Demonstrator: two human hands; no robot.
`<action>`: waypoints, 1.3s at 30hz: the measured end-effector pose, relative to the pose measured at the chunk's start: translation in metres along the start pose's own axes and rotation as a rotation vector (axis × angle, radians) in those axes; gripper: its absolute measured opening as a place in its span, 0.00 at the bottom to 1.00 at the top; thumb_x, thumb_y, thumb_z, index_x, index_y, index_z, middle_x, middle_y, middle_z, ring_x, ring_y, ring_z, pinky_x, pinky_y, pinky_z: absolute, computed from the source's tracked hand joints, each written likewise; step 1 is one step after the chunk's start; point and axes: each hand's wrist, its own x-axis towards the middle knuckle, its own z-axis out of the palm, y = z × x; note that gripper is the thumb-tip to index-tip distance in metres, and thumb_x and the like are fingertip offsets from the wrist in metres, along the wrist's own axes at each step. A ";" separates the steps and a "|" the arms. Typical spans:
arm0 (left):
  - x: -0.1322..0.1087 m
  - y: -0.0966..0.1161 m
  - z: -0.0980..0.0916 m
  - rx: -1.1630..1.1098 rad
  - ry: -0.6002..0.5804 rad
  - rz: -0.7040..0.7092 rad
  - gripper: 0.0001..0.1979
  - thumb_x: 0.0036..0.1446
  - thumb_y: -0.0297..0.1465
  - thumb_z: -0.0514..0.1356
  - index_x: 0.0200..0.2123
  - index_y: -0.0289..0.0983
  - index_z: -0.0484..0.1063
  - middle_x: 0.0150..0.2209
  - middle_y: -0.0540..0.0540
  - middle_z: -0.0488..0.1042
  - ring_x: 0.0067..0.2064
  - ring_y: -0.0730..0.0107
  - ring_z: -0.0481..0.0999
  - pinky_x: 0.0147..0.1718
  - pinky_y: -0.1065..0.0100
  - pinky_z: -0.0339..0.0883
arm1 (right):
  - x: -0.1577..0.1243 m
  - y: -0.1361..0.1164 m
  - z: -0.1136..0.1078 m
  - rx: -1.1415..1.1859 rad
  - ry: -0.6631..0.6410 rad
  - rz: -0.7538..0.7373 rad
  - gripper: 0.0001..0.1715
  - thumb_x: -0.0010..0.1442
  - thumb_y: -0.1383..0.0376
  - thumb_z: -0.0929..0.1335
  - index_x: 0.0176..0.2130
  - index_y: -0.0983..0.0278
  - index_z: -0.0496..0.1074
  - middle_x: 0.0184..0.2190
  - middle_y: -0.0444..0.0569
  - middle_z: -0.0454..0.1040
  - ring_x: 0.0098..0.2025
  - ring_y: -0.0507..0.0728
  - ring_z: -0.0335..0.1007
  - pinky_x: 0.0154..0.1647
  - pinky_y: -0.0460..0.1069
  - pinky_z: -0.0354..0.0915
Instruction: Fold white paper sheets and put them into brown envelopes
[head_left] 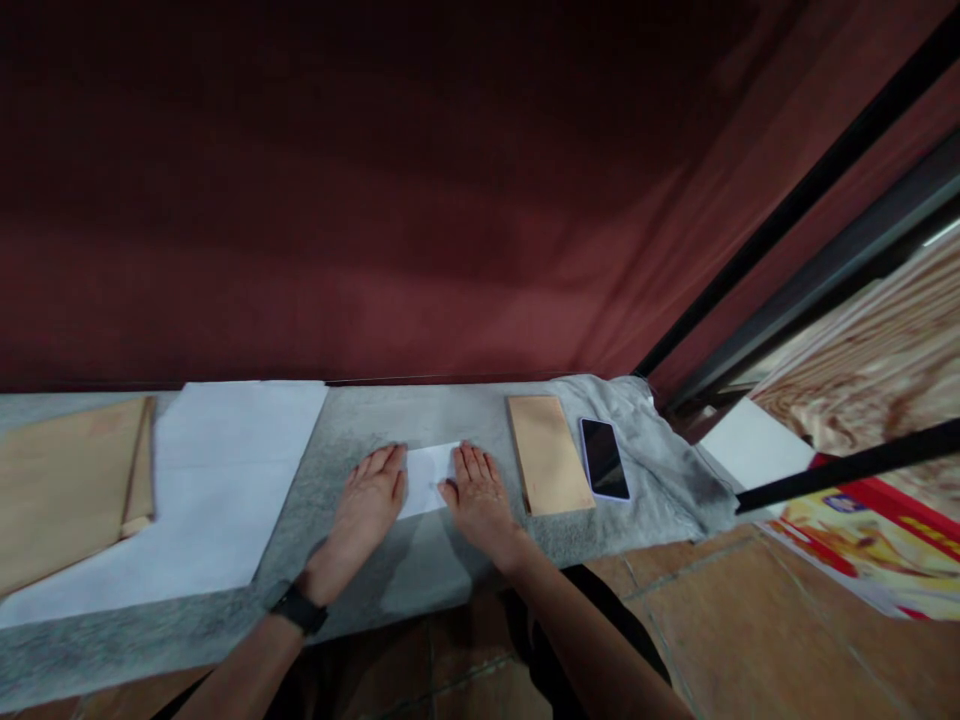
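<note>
A small folded piece of white paper [428,480] lies flat on the grey cloth that covers the bench. My left hand [373,487] rests flat at its left edge, fingers stretched out. Over the right edge lies my right hand [478,492], also flat with its fingers extended. Neither hand grasps anything. To the right of my right hand sits a stack of brown envelopes [551,455]. Large white sheets [225,470] are spread to the left of my left hand, partly under a big brown envelope [71,480].
A phone [604,458] with a dark screen lies beside the brown envelopes. The grey cloth [660,480] bunches up at the bench's right end. A dark red wall [420,330] rises behind. Black bars [847,467] and a red-and-yellow printed box [885,545] stand at right.
</note>
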 end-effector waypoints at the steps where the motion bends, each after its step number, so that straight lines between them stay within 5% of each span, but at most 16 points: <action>1: 0.003 0.000 -0.001 0.011 -0.001 -0.008 0.25 0.66 0.32 0.46 0.61 0.33 0.70 0.59 0.33 0.74 0.58 0.48 0.73 0.57 0.50 0.66 | 0.001 -0.001 -0.001 0.001 -0.007 0.005 0.36 0.73 0.56 0.62 0.70 0.75 0.58 0.70 0.64 0.57 0.73 0.67 0.50 0.73 0.61 0.49; 6: 0.016 0.003 -0.004 0.012 0.027 -0.052 0.20 0.63 0.32 0.51 0.54 0.37 0.75 0.51 0.35 0.77 0.53 0.50 0.74 0.53 0.52 0.67 | 0.004 -0.006 -0.003 0.002 -0.021 0.026 0.35 0.73 0.56 0.62 0.70 0.73 0.58 0.71 0.63 0.56 0.73 0.67 0.51 0.73 0.64 0.48; 9: 0.025 0.000 -0.005 -0.094 0.060 -0.064 0.13 0.59 0.32 0.55 0.41 0.39 0.78 0.42 0.39 0.78 0.47 0.52 0.76 0.51 0.55 0.66 | 0.005 -0.005 -0.003 0.005 -0.014 0.019 0.35 0.72 0.56 0.63 0.69 0.74 0.59 0.70 0.63 0.57 0.73 0.68 0.51 0.73 0.64 0.47; 13: 0.033 -0.005 -0.012 -0.443 -0.018 -0.220 0.06 0.52 0.35 0.60 0.25 0.43 0.74 0.24 0.49 0.73 0.30 0.63 0.74 0.34 0.66 0.66 | 0.006 -0.008 -0.004 0.037 -0.001 0.011 0.34 0.72 0.56 0.63 0.69 0.73 0.60 0.70 0.64 0.59 0.72 0.68 0.53 0.72 0.65 0.48; 16: 0.034 -0.002 -0.020 -0.849 -0.100 -0.431 0.08 0.48 0.40 0.63 0.26 0.42 0.74 0.20 0.53 0.71 0.23 0.68 0.70 0.24 0.69 0.60 | 0.002 -0.017 -0.010 0.116 0.011 -0.025 0.35 0.72 0.53 0.63 0.70 0.68 0.59 0.70 0.62 0.60 0.72 0.66 0.54 0.72 0.64 0.50; 21: 0.030 0.010 -0.028 -1.319 -0.018 -0.558 0.14 0.39 0.40 0.68 0.28 0.39 0.73 0.23 0.53 0.74 0.24 0.70 0.72 0.25 0.69 0.64 | -0.009 -0.041 -0.028 0.195 0.021 -0.158 0.51 0.64 0.46 0.69 0.73 0.67 0.50 0.73 0.61 0.51 0.74 0.67 0.47 0.74 0.64 0.48; 26: 0.031 0.016 -0.034 -1.474 0.000 -0.572 0.14 0.41 0.38 0.69 0.29 0.38 0.73 0.24 0.53 0.74 0.25 0.73 0.72 0.24 0.72 0.63 | -0.008 -0.047 -0.034 0.139 0.017 -0.202 0.43 0.63 0.64 0.67 0.73 0.63 0.53 0.74 0.54 0.50 0.73 0.65 0.50 0.75 0.61 0.47; 29: 0.033 0.017 -0.036 -1.568 -0.026 -0.578 0.18 0.51 0.47 0.66 0.35 0.38 0.75 0.33 0.47 0.80 0.35 0.66 0.78 0.31 0.68 0.71 | 0.002 -0.037 -0.039 0.426 0.078 -0.118 0.33 0.65 0.69 0.62 0.68 0.60 0.63 0.68 0.50 0.65 0.68 0.59 0.62 0.71 0.56 0.57; 32: 0.030 0.018 -0.035 -1.588 -0.018 -0.590 0.24 0.56 0.52 0.62 0.44 0.39 0.74 0.47 0.42 0.80 0.49 0.60 0.79 0.42 0.62 0.75 | 0.015 -0.026 -0.047 0.942 0.206 0.106 0.23 0.69 0.62 0.60 0.59 0.58 0.72 0.57 0.49 0.77 0.59 0.59 0.72 0.63 0.55 0.66; 35: 0.024 0.023 -0.030 -1.608 -0.089 -0.586 0.26 0.52 0.48 0.68 0.49 0.40 0.73 0.52 0.41 0.79 0.52 0.58 0.78 0.45 0.60 0.75 | 0.025 -0.024 -0.051 1.379 0.317 0.362 0.19 0.66 0.53 0.64 0.48 0.60 0.76 0.46 0.50 0.81 0.49 0.60 0.78 0.51 0.55 0.73; 39: 0.015 0.028 -0.022 -1.633 -0.220 -0.492 0.28 0.45 0.38 0.72 0.51 0.39 0.74 0.49 0.42 0.80 0.48 0.59 0.80 0.43 0.62 0.74 | 0.027 -0.024 -0.048 1.668 0.346 0.498 0.20 0.58 0.50 0.71 0.43 0.60 0.74 0.42 0.50 0.81 0.44 0.60 0.78 0.42 0.52 0.74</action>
